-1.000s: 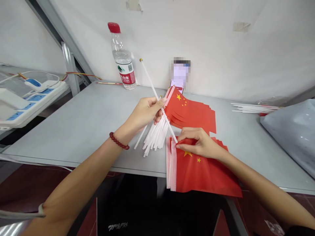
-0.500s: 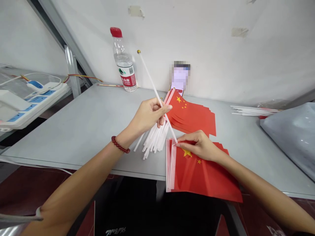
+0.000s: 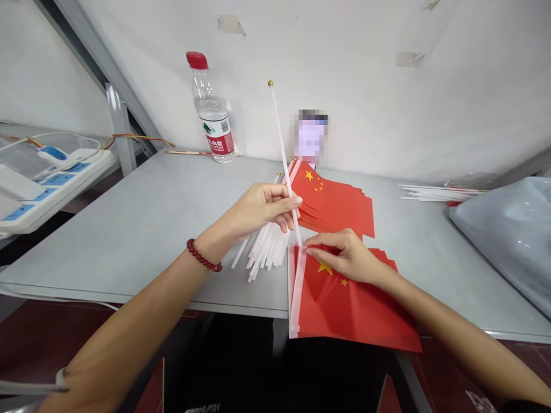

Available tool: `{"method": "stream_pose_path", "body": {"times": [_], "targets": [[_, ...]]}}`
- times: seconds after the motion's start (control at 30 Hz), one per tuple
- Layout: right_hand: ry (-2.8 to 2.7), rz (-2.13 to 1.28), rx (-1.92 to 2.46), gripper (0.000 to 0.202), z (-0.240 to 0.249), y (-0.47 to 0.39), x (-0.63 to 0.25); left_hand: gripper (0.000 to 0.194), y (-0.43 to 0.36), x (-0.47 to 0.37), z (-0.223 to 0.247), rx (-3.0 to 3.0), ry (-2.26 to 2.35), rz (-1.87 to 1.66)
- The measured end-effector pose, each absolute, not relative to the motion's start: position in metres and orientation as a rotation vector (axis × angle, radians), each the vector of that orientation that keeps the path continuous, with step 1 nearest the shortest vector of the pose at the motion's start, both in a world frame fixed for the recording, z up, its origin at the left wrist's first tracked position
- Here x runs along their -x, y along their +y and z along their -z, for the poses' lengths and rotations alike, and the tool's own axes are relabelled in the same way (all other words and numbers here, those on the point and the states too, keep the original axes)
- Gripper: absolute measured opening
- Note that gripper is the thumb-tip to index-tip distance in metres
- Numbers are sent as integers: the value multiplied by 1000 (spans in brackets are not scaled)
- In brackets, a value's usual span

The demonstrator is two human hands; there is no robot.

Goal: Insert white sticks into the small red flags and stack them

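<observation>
My left hand (image 3: 278, 206) pinches a white flagpole (image 3: 282, 140) with a gold ball at its upper end. The pole stands nearly upright, its lower end at the top of the white sleeve of a red flag (image 3: 357, 312) with yellow stars. At that sleeve's upper corner, my right hand (image 3: 340, 252) pinches the flag between thumb and fingers. This flag tops a small stack that hangs over the table's front edge. Behind my hands lie more red flags (image 3: 340, 201) with white poles (image 3: 267, 249), whose lower ends fan out toward me.
A water bottle (image 3: 213, 126) with a red cap stands by the wall, left of a phone (image 3: 310, 135). Several white sticks (image 3: 434, 194) and a grey plastic bag (image 3: 508, 229) lie on the table (image 3: 129, 229) at right. A power strip (image 3: 60, 183) is at far left.
My left hand has tilted the pole more upright, its gold-ball end swinging right. The pole's lower end is now at the sleeve opening. My right hand keeps its pinch on the flag.
</observation>
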State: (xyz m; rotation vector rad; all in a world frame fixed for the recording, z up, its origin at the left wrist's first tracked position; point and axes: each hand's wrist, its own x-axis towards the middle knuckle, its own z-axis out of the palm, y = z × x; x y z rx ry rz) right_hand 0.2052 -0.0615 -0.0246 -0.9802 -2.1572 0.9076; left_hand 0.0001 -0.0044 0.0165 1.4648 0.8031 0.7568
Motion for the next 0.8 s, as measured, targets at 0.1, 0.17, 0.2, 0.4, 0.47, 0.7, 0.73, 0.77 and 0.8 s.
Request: {"method": "stream_pose_path", "body": {"times": [0.1,0.17,0.2,0.4,0.47,0.7,0.73,0.77,0.8], "targets": [[-2178,-903,965,23,25,-63,-205,25,-5,-1,-16,-1462,781,-754],[-2188,-888,963,23,26,-63,-204,25,-7,-3,-16,-1479,779,-738],[-2192,-877,965,22,26,-63,-204,25,-7,-3,-16,-1487,784,-730],[-2210,-823,982,21,26,-62,-205,26,-9,-6,-16,-1485,851,-738],[-2220,-814,988,21,26,-62,-205,26,-8,-6,-16,-1480,862,-743],[-2244,-810,962,21,28,-62,-205,26,-9,-6,-14,-1482,852,-743],[-2241,-809,965,21,28,-62,-205,26,-9,-6,-15,-1482,850,-743],[-2238,-802,967,20,28,-62,-206,26,-9,-7,-16,-1481,849,-741],[-2236,-790,970,20,28,-62,-206,26,-10,-7,-17,-1481,852,-739]]}}
